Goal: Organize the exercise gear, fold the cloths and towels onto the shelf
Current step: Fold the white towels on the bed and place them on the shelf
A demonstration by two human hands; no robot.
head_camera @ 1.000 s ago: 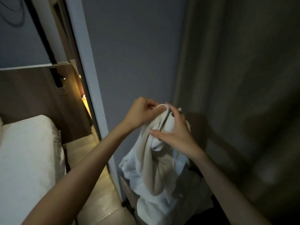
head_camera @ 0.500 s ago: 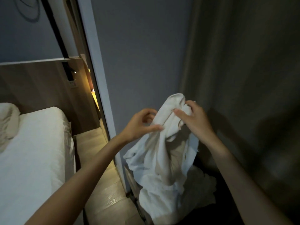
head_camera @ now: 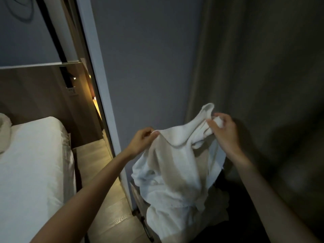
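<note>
1. Two hands hold one white towel (head_camera: pixel 177 165) up in front of the grey wall (head_camera: pixel 149 67), just left of the dark curtain (head_camera: pixel 263 67).
2. Left hand (head_camera: pixel 142 139): thumb and fingertips pinch the towel's upper hem at its left end, with the other fingers curled in behind.
3. Right hand (head_camera: pixel 226 130): fingers are curled round a bunched part of the upper edge at the right end. This hand sits higher than the left. One corner of the towel stands up just above its fingertips.
4. Position relative to grip: the top edge spans the gap between the two hands in a shallow sag. The body of the towel hangs below both hands in loose folds.
5. The towel's lower end runs into a heap of white cloth (head_camera: pixel 166 216) beneath. Where the towel ends and the heap begins cannot be told.
6. The heap's support is hard to make out. A dark frame edge (head_camera: pixel 140 199) shows at its left, and the rest is in shadow.
7. Both forearms are cut off by the bottom edge of the view. The right side is dim and blurred.
8. A bed (head_camera: pixel 31 163) with a white sheet lies at left, cut off by the view's left edge. Wood floor (head_camera: pixel 105 199) shows between the bed and the wall.
</note>
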